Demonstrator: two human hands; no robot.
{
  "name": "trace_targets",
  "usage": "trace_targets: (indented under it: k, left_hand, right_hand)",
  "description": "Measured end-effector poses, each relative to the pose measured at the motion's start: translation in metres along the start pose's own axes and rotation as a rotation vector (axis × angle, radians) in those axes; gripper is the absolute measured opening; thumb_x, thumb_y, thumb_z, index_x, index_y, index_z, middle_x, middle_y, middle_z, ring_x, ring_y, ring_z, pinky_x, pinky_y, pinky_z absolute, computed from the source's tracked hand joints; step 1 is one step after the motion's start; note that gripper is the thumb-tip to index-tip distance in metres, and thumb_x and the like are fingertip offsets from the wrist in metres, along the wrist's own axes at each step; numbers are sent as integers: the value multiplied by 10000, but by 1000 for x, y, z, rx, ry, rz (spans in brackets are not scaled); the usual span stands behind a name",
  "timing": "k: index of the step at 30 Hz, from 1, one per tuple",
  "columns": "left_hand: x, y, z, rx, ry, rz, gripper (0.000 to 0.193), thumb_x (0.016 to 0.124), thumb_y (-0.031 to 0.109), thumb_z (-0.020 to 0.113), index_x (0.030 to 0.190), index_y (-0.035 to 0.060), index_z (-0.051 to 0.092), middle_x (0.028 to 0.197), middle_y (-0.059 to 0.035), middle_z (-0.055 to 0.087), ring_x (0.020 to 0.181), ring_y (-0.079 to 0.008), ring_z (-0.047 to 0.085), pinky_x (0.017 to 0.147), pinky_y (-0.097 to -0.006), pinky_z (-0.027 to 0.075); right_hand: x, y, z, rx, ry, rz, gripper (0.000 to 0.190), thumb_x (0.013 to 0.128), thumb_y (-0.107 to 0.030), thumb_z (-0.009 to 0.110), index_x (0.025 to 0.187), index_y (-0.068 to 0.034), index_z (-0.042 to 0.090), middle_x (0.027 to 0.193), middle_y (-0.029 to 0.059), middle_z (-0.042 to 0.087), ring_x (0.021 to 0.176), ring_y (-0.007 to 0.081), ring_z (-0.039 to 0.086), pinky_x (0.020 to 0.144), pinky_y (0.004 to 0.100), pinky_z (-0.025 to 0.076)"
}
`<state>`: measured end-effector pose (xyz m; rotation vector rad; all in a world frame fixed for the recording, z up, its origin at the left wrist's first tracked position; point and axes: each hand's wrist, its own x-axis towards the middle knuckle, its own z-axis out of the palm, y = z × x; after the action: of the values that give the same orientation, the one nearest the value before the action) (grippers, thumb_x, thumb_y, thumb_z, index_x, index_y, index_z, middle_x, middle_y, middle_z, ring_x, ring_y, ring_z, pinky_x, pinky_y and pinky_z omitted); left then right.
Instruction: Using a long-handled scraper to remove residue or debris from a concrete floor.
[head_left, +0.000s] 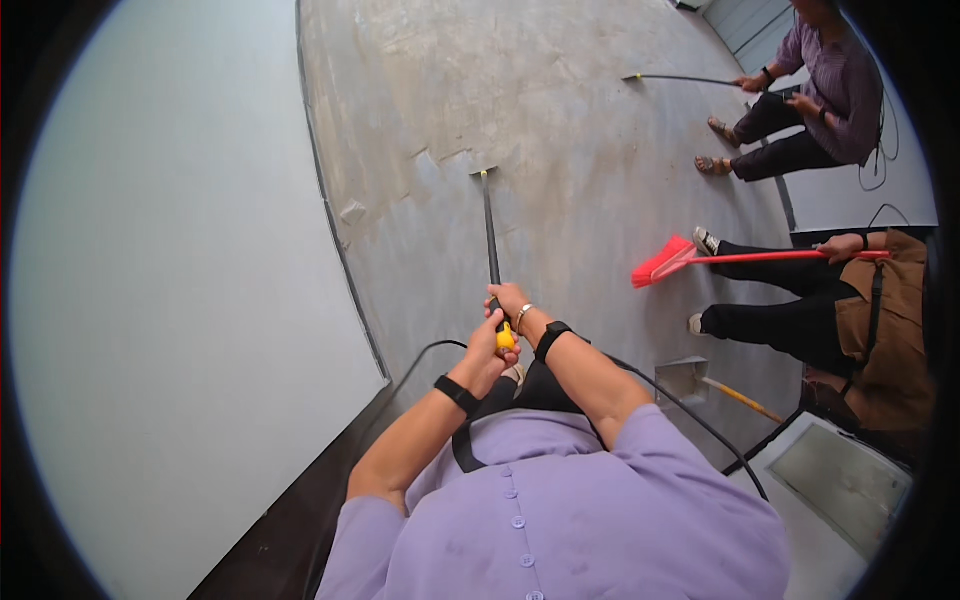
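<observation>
My left hand is closed round the yellow end of the handle of a long-handled floor scraper. Just ahead of it my right hand grips the same handle at its black part. The dark pole runs away from me, and its wide blade rests on the grey floor, near raised, flaking patches of the surface. A loose pale flake lies left of the blade, close to the wall.
A white wall stands at the left. At the right, one person holds another long scraper; a second person holds a red broom. A square recess and a yellow-handled tool are at lower right.
</observation>
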<state>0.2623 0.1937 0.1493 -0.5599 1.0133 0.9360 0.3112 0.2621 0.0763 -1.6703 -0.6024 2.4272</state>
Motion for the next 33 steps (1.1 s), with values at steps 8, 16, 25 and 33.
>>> trace_targets:
  k: [8, 16, 25, 33]
  left_hand:
    - [-69, -21, -11, -28, 26, -253, 246, 761, 326, 415, 771, 81, 385, 592, -103, 451, 441, -196, 421, 307, -221, 290]
    - [-56, -17, 33, -17, -122, -90, 212, 746, 216, 464, 691, 21, 404, 564, -63, 413, 458, -137, 413, 343, -195, 319]
    - [-44, -4, 56, 12, -213, -100, 230, 729, 216, 456, 704, -5, 395, 611, -90, 423, 505, -160, 416, 380, -213, 313]
    - [-44, -5, 70, 59, -187, -140, 234, 720, 202, 454, 741, -19, 381, 647, -86, 417, 539, -158, 410, 414, -204, 328]
  right_hand:
    - [-53, 40, 0, 119, -190, 115, 214, 727, -208, 481, 799, -38, 372, 644, 83, 465, 538, 181, 483, 453, 307, 418]
    - [-37, -18, -86, -48, -154, 103, 318, 749, -330, 409, 907, -55, 409, 738, 89, 479, 576, 189, 534, 480, 259, 444]
    - [-8, 9, -320, -489, 660, -154, 198, 728, -160, 408, 686, -5, 525, 606, 140, 545, 449, 214, 536, 391, 303, 433]
    - [-23, 110, -395, -487, 532, 248, 314, 786, -193, 284, 774, 0, 532, 702, 110, 578, 532, 188, 569, 346, 286, 434]
